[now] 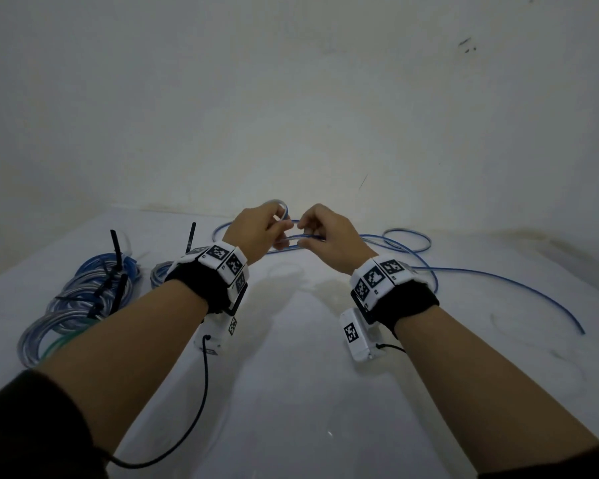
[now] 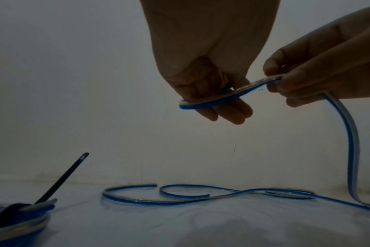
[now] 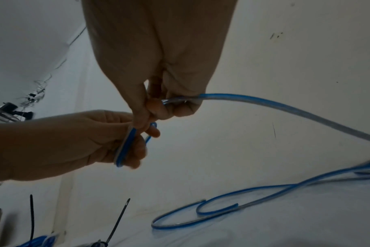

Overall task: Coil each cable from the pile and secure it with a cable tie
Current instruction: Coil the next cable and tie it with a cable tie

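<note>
Both hands are closed on the same blue-and-clear flat cable (image 1: pixel 491 271): the left hand (image 1: pixel 255 233) has its fingers curled through a first small loop (image 2: pixel 203 102) and pins it, while the right hand (image 1: pixel 329 242), just beside it at its 3 o'clock, pinches the running length between thumb and forefinger. From that pinch the cable drops to the white table (image 1: pixel 291 392) and wanders off toward 2 and 3 o'clock in slack curves, with a free end lying near 12 o'clock behind the hands. The loop looks small and only one turn deep, so I judge it likely to spring open if the left fingers ease while the right hand reaches for more length. The flat ribbon section could also twist as it is fed, giving a kinked, uneven coil. The slack on the table crosses itself, so a quick pull may snag it into a knot or whip the free end about. At 9 o'clock lie finished coils (image 1: pixel 80 299) bound with black cable ties (image 1: pixel 116 250), their tails sticking up; a dragged cable could catch on those. No loose tie shows near the hands.
</note>
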A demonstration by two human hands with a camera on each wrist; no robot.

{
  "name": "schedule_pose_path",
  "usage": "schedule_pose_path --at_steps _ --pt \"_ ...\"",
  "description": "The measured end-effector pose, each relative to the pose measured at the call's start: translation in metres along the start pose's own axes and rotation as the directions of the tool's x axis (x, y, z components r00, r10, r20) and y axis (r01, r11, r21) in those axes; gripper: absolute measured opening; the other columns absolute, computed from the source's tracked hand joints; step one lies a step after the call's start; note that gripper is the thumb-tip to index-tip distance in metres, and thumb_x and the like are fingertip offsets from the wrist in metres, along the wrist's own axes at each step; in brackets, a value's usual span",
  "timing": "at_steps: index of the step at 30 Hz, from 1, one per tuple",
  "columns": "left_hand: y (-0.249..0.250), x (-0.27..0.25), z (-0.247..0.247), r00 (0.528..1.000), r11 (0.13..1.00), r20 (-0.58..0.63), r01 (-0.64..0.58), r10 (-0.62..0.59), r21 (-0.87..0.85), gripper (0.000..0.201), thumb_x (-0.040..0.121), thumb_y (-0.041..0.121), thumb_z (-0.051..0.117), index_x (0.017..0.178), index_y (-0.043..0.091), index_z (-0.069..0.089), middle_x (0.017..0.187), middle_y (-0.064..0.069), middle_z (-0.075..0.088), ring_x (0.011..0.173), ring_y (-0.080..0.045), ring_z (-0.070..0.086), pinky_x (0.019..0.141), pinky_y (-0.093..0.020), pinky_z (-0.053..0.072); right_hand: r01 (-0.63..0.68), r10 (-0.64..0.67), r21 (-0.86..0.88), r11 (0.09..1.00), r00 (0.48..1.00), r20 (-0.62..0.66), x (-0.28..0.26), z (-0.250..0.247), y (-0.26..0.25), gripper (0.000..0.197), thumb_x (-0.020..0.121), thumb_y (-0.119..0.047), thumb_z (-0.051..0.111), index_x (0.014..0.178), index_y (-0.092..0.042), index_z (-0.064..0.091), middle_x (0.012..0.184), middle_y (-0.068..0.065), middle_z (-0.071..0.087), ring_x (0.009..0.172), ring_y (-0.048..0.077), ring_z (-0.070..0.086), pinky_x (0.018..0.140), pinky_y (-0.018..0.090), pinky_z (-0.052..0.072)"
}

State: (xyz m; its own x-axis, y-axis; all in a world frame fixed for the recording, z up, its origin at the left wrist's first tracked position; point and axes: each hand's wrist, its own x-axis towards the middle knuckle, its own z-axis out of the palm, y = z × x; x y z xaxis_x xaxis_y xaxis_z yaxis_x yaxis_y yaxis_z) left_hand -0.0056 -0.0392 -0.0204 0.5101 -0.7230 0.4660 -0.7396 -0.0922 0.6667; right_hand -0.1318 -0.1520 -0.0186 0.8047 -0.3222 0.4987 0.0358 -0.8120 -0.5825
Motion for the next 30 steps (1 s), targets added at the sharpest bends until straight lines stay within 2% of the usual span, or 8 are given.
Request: schedule_pose_path --at_steps 5,9,11,13,18,21,24,30 --pt "0.003 -0.001 -0.004 0.996 0.991 0.087 -0.015 0.003 0.134 0.028 0.098 0.023 0.041 0.08 0.012 0.059 0.061 -0.001 0.058 0.065 -0.016 0.054 0.065 -0.029 0.04 0.089 -0.113 -0.132 0.987 0.975 -0.189 0.003 -0.011 0.006 0.006 0.081 -0.011 0.068 0.086 -0.008 0.068 0.084 0.004 0.07 0.077 0.019 0.062 0.076 0.03 0.049" --pt "0.001 0.0 -0.008 0.992 0.994 0.101 0.082 -0.074 -0.074 0.039 0.101 0.023 0.033 0.087 0.004 0.064 0.08 -0.004 0.065 0.074 -0.021 0.055 0.078 -0.036 0.048 0.055 -0.121 -0.199 0.979 0.935 -0.333 0.0 -0.019 0.024 0.008 0.085 -0.009 0.061 0.088 -0.007 0.067 0.087 0.004 0.069 0.081 0.019 0.062 0.081 0.042 0.05" --pt "0.004 -0.002 -0.01 0.987 0.98 0.118 0.127 -0.109 -0.155 0.042 0.101 0.024 0.034 0.076 0.008 0.063 0.064 0.003 0.054 0.057 -0.007 0.048 0.06 -0.022 0.044 0.007 -0.089 -0.227 0.974 0.931 -0.353 -0.002 -0.023 0.033 0.009 0.087 -0.007 0.057 0.089 -0.006 0.066 0.088 0.006 0.067 0.083 0.021 0.06 0.082 0.047 0.048" --pt "0.008 -0.003 -0.013 0.977 0.959 0.167 0.166 -0.129 -0.23 0.045 0.101 0.029 0.036 0.067 0.01 0.059 0.05 0.008 0.04 0.04 -0.002 0.036 0.048 -0.018 0.031 -0.058 -0.039 -0.267 0.962 0.938 -0.344 -0.004 -0.025 0.039 0.012 0.09 -0.007 0.054 0.089 -0.006 0.065 0.088 0.007 0.067 0.084 0.025 0.06 0.082 0.05 0.046" --pt "0.019 -0.004 -0.017 0.95 0.846 0.275 0.264 -0.147 -0.463 0.038 0.101 0.024 0.036 0.068 0.011 0.05 0.042 0.014 0.028 0.038 -0.004 0.024 0.043 -0.017 0.025 -0.136 0.082 -0.185 0.973 0.959 -0.271 -0.008 -0.019 0.043 0.019 0.095 -0.008 0.045 0.091 -0.004 0.063 0.085 0.008 0.069 0.085 0.028 0.062 0.085 0.045 0.046" --pt "0.024 -0.003 -0.019 0.95 0.762 0.265 0.293 -0.164 -0.578 0.037 0.102 0.029 0.033 0.07 0.015 0.047 0.044 0.012 0.027 0.041 -0.007 0.022 0.043 -0.017 0.029 -0.202 0.19 -0.025 0.979 0.951 -0.242 -0.013 -0.014 0.04 0.025 0.099 -0.014 0.039 0.091 -0.005 0.061 0.073 0.003 0.063 0.084 0.029 0.061 0.079 0.035 0.044" --pt "0.024 -0.001 -0.023 0.947 0.65 0.251 0.321 -0.201 -0.689 0.038 0.102 0.03 0.031 0.071 0.014 0.048 0.044 0.01 0.029 0.04 -0.007 0.023 0.043 -0.017 0.032 -0.254 0.273 0.108 0.961 0.935 -0.225 -0.018 -0.011 0.041 0.029 0.101 -0.024 0.037 0.096 -0.007 0.06 0.069 -0.002 0.056 0.079 0.022 0.057 0.068 0.021 0.04" --pt "0.019 0.001 -0.026 0.947 0.427 0.218 0.302 -0.234 -0.852 0.032 0.097 0.015 0.027 0.074 0.013 0.047 0.044 0.009 0.031 0.035 -0.005 0.024 0.042 -0.018 0.034 -0.254 0.256 0.039 0.966 0.938 -0.234 -0.021 -0.013 0.052 0.018 0.094 -0.021 0.054 0.105 -0.008 0.05 0.095 0.005 0.059 0.088 0.021 0.057 0.079 0.031 0.044"
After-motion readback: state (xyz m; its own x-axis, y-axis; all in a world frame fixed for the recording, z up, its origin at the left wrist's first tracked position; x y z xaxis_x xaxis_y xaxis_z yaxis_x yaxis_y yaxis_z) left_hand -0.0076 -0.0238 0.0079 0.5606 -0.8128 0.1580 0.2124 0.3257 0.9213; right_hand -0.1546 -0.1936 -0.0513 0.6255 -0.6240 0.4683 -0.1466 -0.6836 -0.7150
